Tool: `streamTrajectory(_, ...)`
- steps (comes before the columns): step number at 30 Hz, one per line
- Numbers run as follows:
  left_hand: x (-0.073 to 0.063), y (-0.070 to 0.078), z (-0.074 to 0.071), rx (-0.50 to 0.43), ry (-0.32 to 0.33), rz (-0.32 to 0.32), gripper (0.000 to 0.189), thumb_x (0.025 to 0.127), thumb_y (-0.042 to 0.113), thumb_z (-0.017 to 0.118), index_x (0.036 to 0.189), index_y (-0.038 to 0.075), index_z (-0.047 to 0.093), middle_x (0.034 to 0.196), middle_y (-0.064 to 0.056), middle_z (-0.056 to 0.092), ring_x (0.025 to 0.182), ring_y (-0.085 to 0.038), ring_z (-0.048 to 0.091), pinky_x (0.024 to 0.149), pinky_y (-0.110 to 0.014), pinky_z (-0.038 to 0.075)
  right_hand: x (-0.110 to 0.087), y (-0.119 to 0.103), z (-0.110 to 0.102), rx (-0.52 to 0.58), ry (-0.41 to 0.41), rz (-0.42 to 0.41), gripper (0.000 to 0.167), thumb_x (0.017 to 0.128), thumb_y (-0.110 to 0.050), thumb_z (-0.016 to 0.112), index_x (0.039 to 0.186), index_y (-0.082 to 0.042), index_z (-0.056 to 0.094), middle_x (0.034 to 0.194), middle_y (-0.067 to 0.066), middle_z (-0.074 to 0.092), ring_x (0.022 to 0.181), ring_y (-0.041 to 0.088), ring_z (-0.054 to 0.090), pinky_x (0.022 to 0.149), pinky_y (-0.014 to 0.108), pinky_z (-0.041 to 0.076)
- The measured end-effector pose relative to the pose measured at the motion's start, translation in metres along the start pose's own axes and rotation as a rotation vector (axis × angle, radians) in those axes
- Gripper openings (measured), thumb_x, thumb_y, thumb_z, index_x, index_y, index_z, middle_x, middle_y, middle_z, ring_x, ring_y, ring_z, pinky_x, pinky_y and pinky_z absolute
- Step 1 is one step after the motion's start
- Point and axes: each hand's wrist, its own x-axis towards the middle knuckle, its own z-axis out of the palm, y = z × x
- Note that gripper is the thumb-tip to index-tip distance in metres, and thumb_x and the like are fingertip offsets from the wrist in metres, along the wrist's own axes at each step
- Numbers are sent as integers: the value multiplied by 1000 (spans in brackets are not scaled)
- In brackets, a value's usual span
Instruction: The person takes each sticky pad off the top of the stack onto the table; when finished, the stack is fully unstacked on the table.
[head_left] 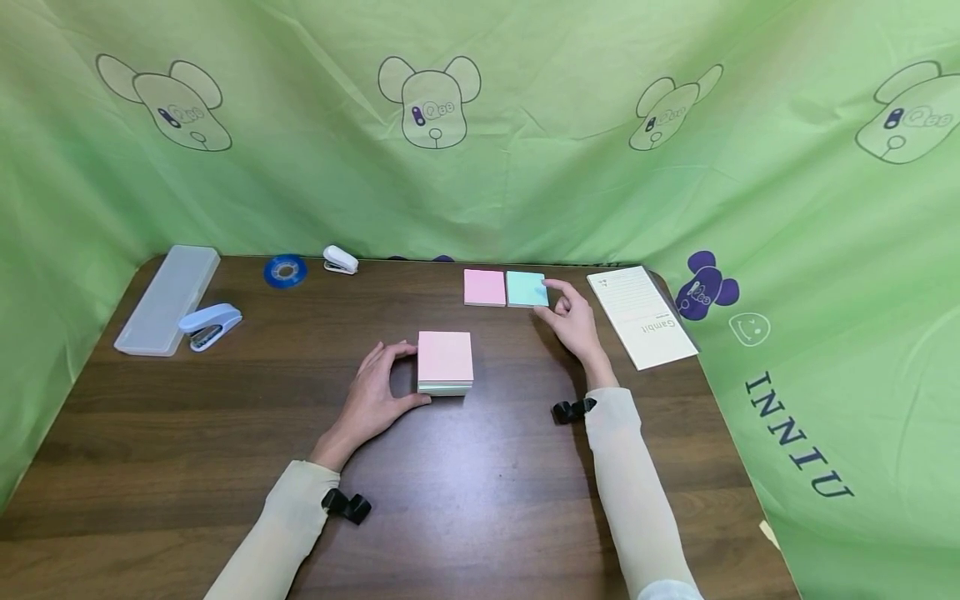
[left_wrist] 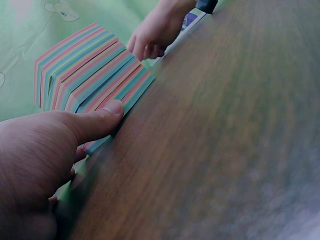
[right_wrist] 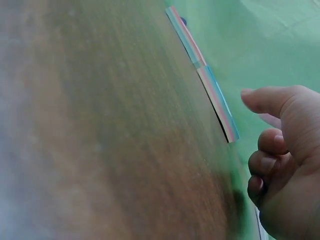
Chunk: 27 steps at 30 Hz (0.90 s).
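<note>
A tall stack of sticky notes point(head_left: 446, 358), pink on top with striped coloured sides point(left_wrist: 95, 75), stands mid-table. My left hand point(head_left: 373, 396) holds it from the left, the thumb point(left_wrist: 102, 120) along its near side and a finger at its far corner. Farther back, a pink sticky note pad point(head_left: 484, 287) and a blue sticky note pad point(head_left: 527, 289) lie side by side. My right hand point(head_left: 574, 321) is at the blue pad's right edge, thumb and index finger spread apart. In the right wrist view its other fingers point(right_wrist: 265, 162) are bent and hold nothing.
At the left are a translucent case point(head_left: 168, 300), a light blue stapler point(head_left: 211, 325), a blue tape roll point(head_left: 285, 271) and a small white stapler point(head_left: 341, 259). A notepad point(head_left: 642, 317) lies at the right. A green curtain point(head_left: 525, 183) hangs behind the table's back edge.
</note>
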Motion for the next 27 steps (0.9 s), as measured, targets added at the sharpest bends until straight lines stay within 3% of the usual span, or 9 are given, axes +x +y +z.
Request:
streamTrajectory(4, 0, 1, 0, 0, 3, 3, 83, 80, 15, 103, 148, 2, 57, 148, -18, 66, 152, -37, 52, 140, -52, 17, -4, -7, 1, 44, 7, 11, 52, 100, -9, 83, 149, -5, 66, 74, -3, 34, 63, 4, 31, 65, 28, 31)
streamTrajectory(11, 0, 1, 0, 5, 12, 12, 83, 79, 14, 103, 147, 2, 58, 148, -18, 66, 151, -39, 53, 140, -53, 18, -23, -61, -4, 152, -22, -4, 52, 99, 3, 79, 147, 10, 61, 73, 2, 31, 63, 5, 29, 65, 25, 29)
streamTrajectory(23, 0, 0, 0, 0, 9, 11, 84, 79, 15, 103, 148, 2, 57, 148, -18, 66, 151, -38, 53, 140, -53, 18, -39, -86, 2, 233, -35, -57, 50, 97, 6, 78, 144, 9, 63, 73, 2, 29, 66, 6, 29, 65, 23, 28)
streamTrajectory(27, 0, 0, 0, -6, 3, -2, 83, 80, 15, 103, 148, 2, 57, 149, -17, 65, 152, -37, 52, 140, -51, 16, -41, -77, 8, 244, -59, -57, 51, 98, 6, 78, 148, 5, 62, 73, 1, 27, 66, 7, 28, 65, 23, 27)
